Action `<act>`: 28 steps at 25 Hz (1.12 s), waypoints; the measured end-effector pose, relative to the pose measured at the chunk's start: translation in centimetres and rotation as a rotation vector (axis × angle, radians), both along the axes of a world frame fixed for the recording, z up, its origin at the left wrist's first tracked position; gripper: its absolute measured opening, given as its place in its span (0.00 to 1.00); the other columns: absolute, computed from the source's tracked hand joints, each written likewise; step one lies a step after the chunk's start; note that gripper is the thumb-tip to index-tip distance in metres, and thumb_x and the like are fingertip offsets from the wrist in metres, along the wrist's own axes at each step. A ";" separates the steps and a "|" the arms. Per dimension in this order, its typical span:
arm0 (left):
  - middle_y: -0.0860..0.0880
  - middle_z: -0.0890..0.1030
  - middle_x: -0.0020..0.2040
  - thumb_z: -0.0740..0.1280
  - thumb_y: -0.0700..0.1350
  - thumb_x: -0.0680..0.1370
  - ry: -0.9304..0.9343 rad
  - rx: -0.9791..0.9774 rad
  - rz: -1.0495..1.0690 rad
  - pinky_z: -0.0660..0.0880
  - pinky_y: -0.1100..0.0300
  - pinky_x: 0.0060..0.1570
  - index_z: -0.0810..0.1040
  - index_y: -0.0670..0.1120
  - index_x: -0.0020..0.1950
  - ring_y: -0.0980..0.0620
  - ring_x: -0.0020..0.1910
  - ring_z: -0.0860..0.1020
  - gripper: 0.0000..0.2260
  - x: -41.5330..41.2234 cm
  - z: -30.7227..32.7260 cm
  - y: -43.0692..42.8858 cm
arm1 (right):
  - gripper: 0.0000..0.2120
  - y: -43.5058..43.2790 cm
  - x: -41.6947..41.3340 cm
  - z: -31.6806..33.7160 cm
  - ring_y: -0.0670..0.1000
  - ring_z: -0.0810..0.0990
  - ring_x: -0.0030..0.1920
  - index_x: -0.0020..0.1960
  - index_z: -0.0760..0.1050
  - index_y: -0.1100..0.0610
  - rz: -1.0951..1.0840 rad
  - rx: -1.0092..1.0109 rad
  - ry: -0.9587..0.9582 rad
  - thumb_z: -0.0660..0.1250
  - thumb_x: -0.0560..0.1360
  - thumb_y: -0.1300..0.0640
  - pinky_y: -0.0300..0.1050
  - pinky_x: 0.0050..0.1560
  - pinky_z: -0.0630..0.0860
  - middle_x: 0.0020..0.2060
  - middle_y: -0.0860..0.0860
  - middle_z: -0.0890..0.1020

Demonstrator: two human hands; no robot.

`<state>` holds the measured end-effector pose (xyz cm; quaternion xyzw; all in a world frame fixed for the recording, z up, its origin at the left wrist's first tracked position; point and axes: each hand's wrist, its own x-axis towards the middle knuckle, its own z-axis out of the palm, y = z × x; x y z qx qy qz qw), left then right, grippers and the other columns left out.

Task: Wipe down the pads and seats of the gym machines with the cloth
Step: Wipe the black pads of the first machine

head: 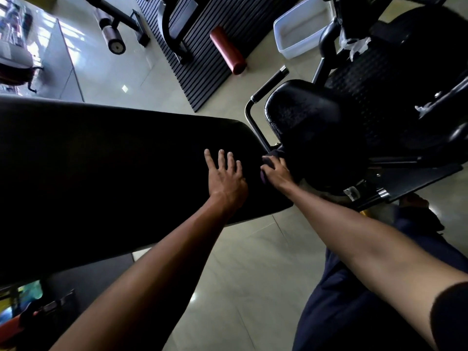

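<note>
Tiled floor — pad runs left-right, cloth at right end.

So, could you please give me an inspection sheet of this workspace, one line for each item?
Surface: long black pad, smooth and dark.
Job's things: cloth, dark, bunched between the long black pad and the seat pad.
Clutter: white tub on the tiled floor; red roller at the slatted strip.
Hands: left hand flat on the long black pad, fingers straight; right hand grips the cloth.
Cables: nothing seen.
Surroundings: other machines behind.
</note>
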<state>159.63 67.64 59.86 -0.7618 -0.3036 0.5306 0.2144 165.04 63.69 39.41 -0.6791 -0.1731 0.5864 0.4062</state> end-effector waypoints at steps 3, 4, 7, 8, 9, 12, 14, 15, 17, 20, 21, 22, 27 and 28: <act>0.40 0.45 0.82 0.42 0.56 0.85 -0.008 0.003 -0.010 0.37 0.26 0.70 0.46 0.45 0.82 0.35 0.80 0.41 0.28 -0.3 -0.2 -0.9 | 0.20 -2.3 -1.7 4.7 0.50 0.73 0.68 0.67 0.74 0.39 0.029 0.265 -0.043 0.64 0.75 0.43 0.50 0.66 0.70 0.71 0.47 0.69; 0.39 0.45 0.82 0.43 0.57 0.85 -0.008 0.002 -0.017 0.37 0.26 0.70 0.46 0.45 0.82 0.35 0.80 0.41 0.29 -0.3 -0.2 -1.0 | 0.20 -4.0 -2.2 5.5 0.48 0.73 0.68 0.68 0.73 0.38 0.033 0.328 -0.041 0.64 0.76 0.44 0.48 0.63 0.71 0.71 0.45 0.68; 0.38 0.45 0.82 0.43 0.59 0.84 -0.006 0.007 -0.034 0.37 0.25 0.70 0.46 0.44 0.82 0.34 0.80 0.41 0.30 -0.5 -0.4 -1.1 | 0.20 -7.9 -2.9 4.5 0.48 0.70 0.71 0.68 0.72 0.38 0.044 0.385 -0.098 0.63 0.76 0.41 0.46 0.64 0.70 0.72 0.45 0.66; 0.38 0.45 0.82 0.42 0.58 0.84 -0.009 0.010 -0.041 0.37 0.24 0.69 0.47 0.44 0.82 0.34 0.80 0.41 0.29 -0.5 -0.5 -1.0 | 0.22 -7.9 -2.7 3.0 0.49 0.71 0.70 0.68 0.73 0.39 0.033 0.334 -0.122 0.62 0.75 0.40 0.46 0.64 0.70 0.72 0.47 0.66; 0.38 0.45 0.82 0.42 0.57 0.84 -0.014 0.013 -0.043 0.37 0.24 0.69 0.47 0.45 0.82 0.33 0.80 0.41 0.29 -0.5 -0.6 -1.0 | 0.23 -7.3 -2.3 1.5 0.51 0.72 0.69 0.68 0.73 0.41 0.017 0.243 -0.118 0.62 0.74 0.39 0.46 0.64 0.70 0.72 0.50 0.67; 0.38 0.46 0.82 0.41 0.56 0.84 -0.018 0.028 -0.053 0.35 0.22 0.67 0.48 0.45 0.82 0.33 0.80 0.42 0.28 -0.6 -1.0 -0.8 | 0.27 -4.9 -0.4 -1.6 0.59 0.72 0.69 0.73 0.69 0.45 0.037 -0.084 0.015 0.63 0.76 0.40 0.53 0.67 0.70 0.71 0.54 0.67; 0.38 0.46 0.82 0.41 0.56 0.84 -0.023 0.034 -0.054 0.35 0.22 0.67 0.48 0.46 0.82 0.33 0.79 0.42 0.28 -0.5 -1.3 -0.8 | 0.28 -3.9 0.1 -1.8 0.60 0.71 0.69 0.76 0.66 0.47 0.035 -0.157 0.028 0.63 0.78 0.41 0.54 0.68 0.69 0.73 0.54 0.66; 0.38 0.46 0.82 0.41 0.57 0.84 -0.024 0.030 -0.050 0.35 0.22 0.67 0.48 0.46 0.82 0.33 0.79 0.42 0.28 -0.5 -1.3 -0.8 | 0.26 -4.0 -0.3 -0.8 0.60 0.71 0.69 0.75 0.67 0.48 0.001 -0.142 0.030 0.63 0.79 0.42 0.53 0.67 0.69 0.73 0.54 0.66; 0.38 0.46 0.82 0.42 0.59 0.84 -0.027 0.040 -0.044 0.35 0.21 0.66 0.49 0.46 0.82 0.32 0.79 0.41 0.29 -0.6 -1.6 -0.8 | 0.24 -5.4 -2.3 1.6 0.58 0.71 0.68 0.73 0.70 0.50 -0.086 -0.049 0.020 0.65 0.79 0.44 0.51 0.66 0.69 0.71 0.54 0.67; 0.37 0.46 0.82 0.43 0.63 0.83 -0.015 0.044 -0.041 0.36 0.21 0.66 0.49 0.45 0.82 0.31 0.79 0.41 0.33 -0.2 -1.9 -1.0 | 0.23 -7.3 -4.7 4.4 0.52 0.69 0.66 0.69 0.72 0.52 -0.196 -0.101 0.018 0.65 0.77 0.43 0.48 0.66 0.66 0.68 0.52 0.68; 0.37 0.46 0.81 0.43 0.63 0.82 -0.015 0.046 -0.036 0.37 0.21 0.66 0.49 0.45 0.82 0.30 0.79 0.41 0.33 -0.2 -1.9 -1.2 | 0.23 -7.3 -5.0 4.6 0.52 0.70 0.65 0.67 0.73 0.52 -0.233 -0.148 0.018 0.65 0.76 0.42 0.47 0.64 0.65 0.67 0.52 0.69; 0.37 0.46 0.82 0.43 0.63 0.83 -0.022 0.052 -0.041 0.37 0.21 0.66 0.49 0.45 0.82 0.30 0.78 0.41 0.33 -0.1 -2.0 -1.3 | 0.24 -6.9 -5.1 4.1 0.53 0.71 0.63 0.64 0.75 0.52 -0.267 -0.174 0.020 0.65 0.73 0.41 0.47 0.63 0.66 0.66 0.52 0.71; 0.38 0.48 0.82 0.44 0.56 0.83 -0.081 0.023 -0.023 0.36 0.20 0.66 0.52 0.45 0.82 0.29 0.78 0.42 0.29 0.0 -2.1 -1.1 | 0.20 -4.7 -2.2 -0.2 0.54 0.82 0.42 0.60 0.78 0.48 -0.464 -0.402 0.278 0.69 0.70 0.46 0.45 0.38 0.79 0.51 0.54 0.83; 0.38 0.49 0.82 0.44 0.56 0.84 -0.086 0.023 -0.024 0.36 0.20 0.65 0.53 0.45 0.82 0.30 0.79 0.42 0.28 0.0 -2.1 -1.2 | 0.17 -4.7 -1.7 -0.9 0.54 0.82 0.37 0.60 0.78 0.49 -0.438 -0.418 0.326 0.69 0.72 0.48 0.44 0.34 0.77 0.46 0.55 0.84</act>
